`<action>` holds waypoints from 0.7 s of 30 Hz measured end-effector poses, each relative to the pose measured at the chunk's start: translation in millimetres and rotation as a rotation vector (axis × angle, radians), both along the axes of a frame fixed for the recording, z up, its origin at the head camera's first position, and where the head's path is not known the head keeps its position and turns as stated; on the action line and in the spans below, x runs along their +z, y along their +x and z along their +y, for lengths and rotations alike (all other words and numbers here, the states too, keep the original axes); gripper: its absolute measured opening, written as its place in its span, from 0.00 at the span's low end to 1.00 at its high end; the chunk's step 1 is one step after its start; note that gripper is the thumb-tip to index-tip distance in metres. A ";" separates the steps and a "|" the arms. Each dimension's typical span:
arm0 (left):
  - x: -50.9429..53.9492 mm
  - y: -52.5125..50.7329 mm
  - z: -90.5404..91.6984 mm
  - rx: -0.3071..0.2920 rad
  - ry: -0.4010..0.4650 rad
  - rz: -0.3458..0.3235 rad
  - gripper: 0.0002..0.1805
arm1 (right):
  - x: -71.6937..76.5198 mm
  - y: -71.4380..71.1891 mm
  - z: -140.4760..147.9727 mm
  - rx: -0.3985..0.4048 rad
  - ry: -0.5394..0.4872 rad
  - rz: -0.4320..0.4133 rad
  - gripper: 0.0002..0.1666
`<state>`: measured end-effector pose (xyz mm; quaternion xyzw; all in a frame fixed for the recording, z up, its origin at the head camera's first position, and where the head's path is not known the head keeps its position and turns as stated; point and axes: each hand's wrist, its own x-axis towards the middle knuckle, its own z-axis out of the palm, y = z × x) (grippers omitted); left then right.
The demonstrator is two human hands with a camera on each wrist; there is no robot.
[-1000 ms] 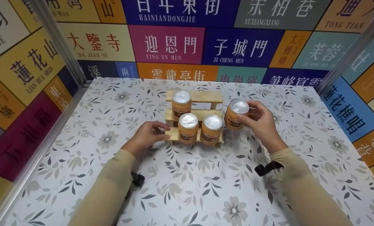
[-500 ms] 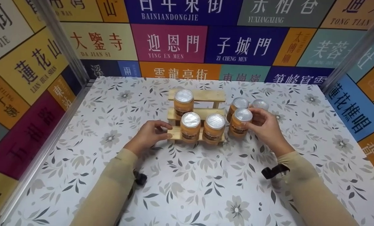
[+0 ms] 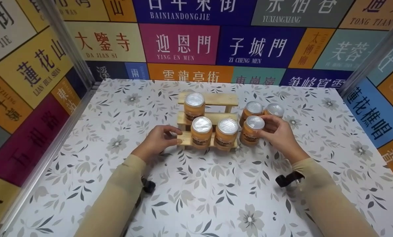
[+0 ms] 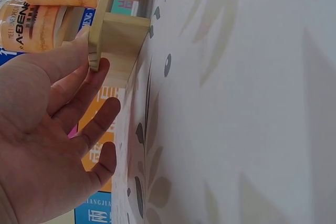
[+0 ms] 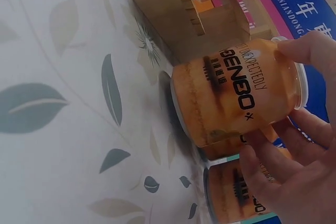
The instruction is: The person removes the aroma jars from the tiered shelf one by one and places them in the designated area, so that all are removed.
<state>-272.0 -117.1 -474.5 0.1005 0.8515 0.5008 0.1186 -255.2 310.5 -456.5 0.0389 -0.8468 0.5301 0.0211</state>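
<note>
Orange shows through the wall of the jar [image 5: 231, 98], which is upright just right of the rack [image 3: 216, 98], beside its lowest step; whether its base touches the table [image 3: 189, 204] I cannot tell. It looks filled, so probably moderately heavy, stiff and rather slippery; a hold round the upper wall, just below the lid [image 3: 255, 122], should suit it best. The right hand [image 3: 278, 133] has it there, thumb and fingers narrowed on opposing sides, so the jar lies within the grip, its lower part free. At the rack's left end, the left hand [image 3: 157, 139] pinches the lowest step. Two other jars [image 3: 227, 134] occupy that step, and another [image 3: 194, 107] is on the middle one.
</note>
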 end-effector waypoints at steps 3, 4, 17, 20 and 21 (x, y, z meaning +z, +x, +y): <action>0.4 -0.2 0.1 0.011 -0.010 -0.018 0.13 | -0.5 -0.1 -0.7 0.001 -0.003 -0.006 0.35; 0.7 -0.6 0.4 0.017 -0.012 -0.025 0.13 | -0.7 -0.3 -0.5 0.000 -0.004 -0.006 0.35; 1.5 -1.4 0.5 0.029 -0.015 -0.047 0.15 | 2.0 0.5 2.9 0.024 0.028 -0.007 0.37; 1.4 -1.0 0.3 0.026 -0.010 -0.043 0.15 | 4.1 1.6 3.9 0.036 0.016 0.012 0.38; 1.5 -0.9 0.3 0.026 -0.009 -0.041 0.15 | 4.9 1.8 4.1 0.037 0.013 0.023 0.38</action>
